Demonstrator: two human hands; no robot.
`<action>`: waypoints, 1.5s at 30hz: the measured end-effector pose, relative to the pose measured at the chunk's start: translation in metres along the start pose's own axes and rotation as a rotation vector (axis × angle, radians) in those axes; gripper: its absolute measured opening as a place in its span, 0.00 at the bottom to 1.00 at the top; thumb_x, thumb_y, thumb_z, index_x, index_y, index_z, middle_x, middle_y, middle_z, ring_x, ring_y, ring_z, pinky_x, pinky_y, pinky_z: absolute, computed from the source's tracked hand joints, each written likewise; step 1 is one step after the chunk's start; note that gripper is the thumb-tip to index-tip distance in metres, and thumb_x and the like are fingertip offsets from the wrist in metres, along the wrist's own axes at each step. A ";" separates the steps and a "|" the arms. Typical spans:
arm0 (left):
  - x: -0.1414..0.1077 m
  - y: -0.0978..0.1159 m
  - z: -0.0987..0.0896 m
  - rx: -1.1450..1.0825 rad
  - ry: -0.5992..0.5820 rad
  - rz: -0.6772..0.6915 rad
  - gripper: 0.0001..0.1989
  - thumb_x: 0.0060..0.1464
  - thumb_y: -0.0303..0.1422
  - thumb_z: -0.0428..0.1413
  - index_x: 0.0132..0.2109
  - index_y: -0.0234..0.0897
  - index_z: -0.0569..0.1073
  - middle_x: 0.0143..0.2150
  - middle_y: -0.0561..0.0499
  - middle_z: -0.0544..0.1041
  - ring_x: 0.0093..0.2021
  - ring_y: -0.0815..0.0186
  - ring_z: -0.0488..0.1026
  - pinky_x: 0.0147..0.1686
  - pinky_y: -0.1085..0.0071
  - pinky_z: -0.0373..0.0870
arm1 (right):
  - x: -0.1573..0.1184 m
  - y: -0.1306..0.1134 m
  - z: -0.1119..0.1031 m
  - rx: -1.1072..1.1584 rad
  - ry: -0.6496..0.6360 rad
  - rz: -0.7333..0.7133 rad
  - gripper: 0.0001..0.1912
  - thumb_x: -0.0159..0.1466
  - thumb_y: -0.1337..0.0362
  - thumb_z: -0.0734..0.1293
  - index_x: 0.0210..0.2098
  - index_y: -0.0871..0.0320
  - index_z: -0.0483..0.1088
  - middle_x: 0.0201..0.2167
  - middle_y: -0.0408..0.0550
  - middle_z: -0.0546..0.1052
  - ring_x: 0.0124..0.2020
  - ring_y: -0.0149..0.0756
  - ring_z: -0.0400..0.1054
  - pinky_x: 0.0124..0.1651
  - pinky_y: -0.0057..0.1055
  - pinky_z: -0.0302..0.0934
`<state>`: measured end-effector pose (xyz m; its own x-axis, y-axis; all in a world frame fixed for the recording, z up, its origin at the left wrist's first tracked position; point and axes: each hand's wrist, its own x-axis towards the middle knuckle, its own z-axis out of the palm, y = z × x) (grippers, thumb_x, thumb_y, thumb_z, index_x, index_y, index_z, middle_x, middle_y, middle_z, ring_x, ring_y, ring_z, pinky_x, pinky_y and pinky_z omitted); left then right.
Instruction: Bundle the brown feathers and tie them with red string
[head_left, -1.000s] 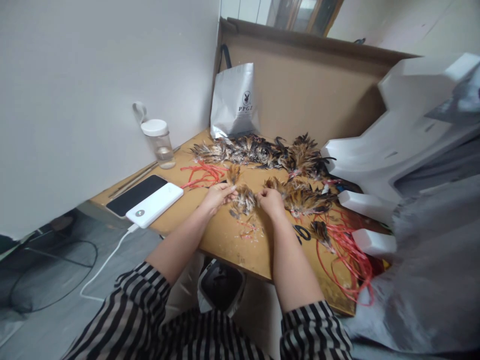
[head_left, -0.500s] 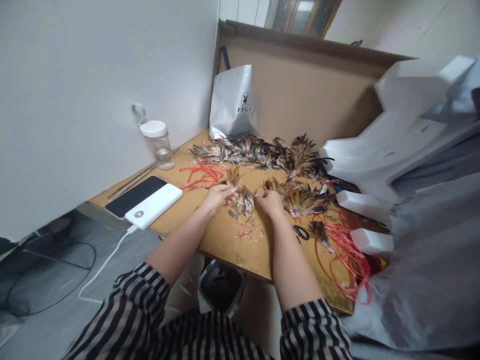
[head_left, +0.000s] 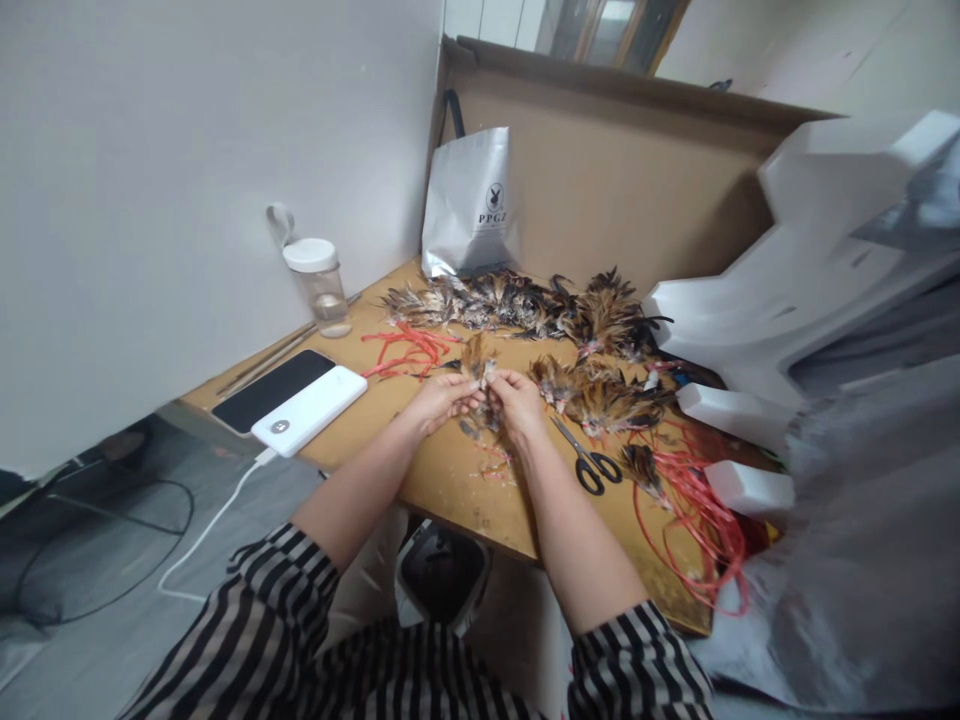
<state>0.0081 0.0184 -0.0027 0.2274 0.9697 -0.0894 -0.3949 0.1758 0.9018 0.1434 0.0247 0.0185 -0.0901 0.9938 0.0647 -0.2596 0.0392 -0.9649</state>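
Fingertips of my left hand pinch the base of a small brown feather bunch, whose tips point away from me. My right hand is closed beside it, fingertips meeting the left ones at the quills; whether it grips a separate feather is too small to tell. Under both hands lie loose feathers and pink scraps. To the right of my right hand is a pile of brown feather bunches, with black-handled scissors in front of it.
A long row of feathers lies at the back before a silver bag. Red strips are at left, more red strands at right. A phone, white power bank and bottle sit left; white foam borders the right.
My right hand has moved left from the feather pile to meet my left hand at the small bunch. The scissors, mostly covered by my forearm before, now show fully.
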 end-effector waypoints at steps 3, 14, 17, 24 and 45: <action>-0.001 0.001 0.001 -0.015 -0.002 -0.015 0.11 0.41 0.33 0.62 0.31 0.28 0.74 0.27 0.47 0.75 0.22 0.76 0.70 0.21 0.83 0.64 | 0.000 0.001 0.000 -0.038 0.049 -0.025 0.14 0.45 0.56 0.69 0.24 0.60 0.67 0.13 0.35 0.62 0.14 0.22 0.50 0.18 0.22 0.45; -0.002 0.001 0.003 -0.032 -0.021 -0.023 0.11 0.40 0.32 0.62 0.31 0.27 0.74 0.26 0.47 0.75 0.22 0.77 0.69 0.22 0.83 0.64 | -0.003 0.007 0.007 -0.090 0.087 -0.040 0.16 0.45 0.54 0.69 0.26 0.60 0.68 0.20 0.41 0.69 0.20 0.26 0.59 0.24 0.23 0.55; -0.001 0.000 0.002 -0.029 -0.028 -0.025 0.12 0.40 0.33 0.62 0.31 0.27 0.74 0.26 0.47 0.75 0.22 0.77 0.69 0.22 0.83 0.64 | -0.003 0.008 0.008 -0.089 0.092 -0.048 0.16 0.45 0.54 0.69 0.26 0.60 0.68 0.20 0.41 0.70 0.20 0.26 0.60 0.24 0.23 0.56; -0.002 0.002 0.004 0.113 0.028 0.030 0.13 0.40 0.36 0.62 0.29 0.28 0.73 0.25 0.47 0.75 0.21 0.76 0.69 0.20 0.82 0.63 | -0.002 0.006 0.003 -0.126 0.063 -0.015 0.15 0.45 0.54 0.69 0.26 0.60 0.69 0.17 0.40 0.69 0.19 0.25 0.58 0.23 0.23 0.54; -0.003 0.000 0.010 0.216 0.071 0.106 0.12 0.38 0.36 0.61 0.26 0.29 0.73 0.21 0.49 0.73 0.19 0.74 0.68 0.21 0.78 0.64 | 0.001 0.012 0.001 0.050 -0.001 0.135 0.13 0.42 0.58 0.71 0.23 0.60 0.68 0.14 0.37 0.67 0.15 0.23 0.56 0.18 0.21 0.46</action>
<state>0.0167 0.0140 0.0015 0.1286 0.9916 -0.0117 -0.2122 0.0391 0.9764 0.1391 0.0256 0.0075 -0.1282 0.9896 -0.0645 -0.2931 -0.0999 -0.9508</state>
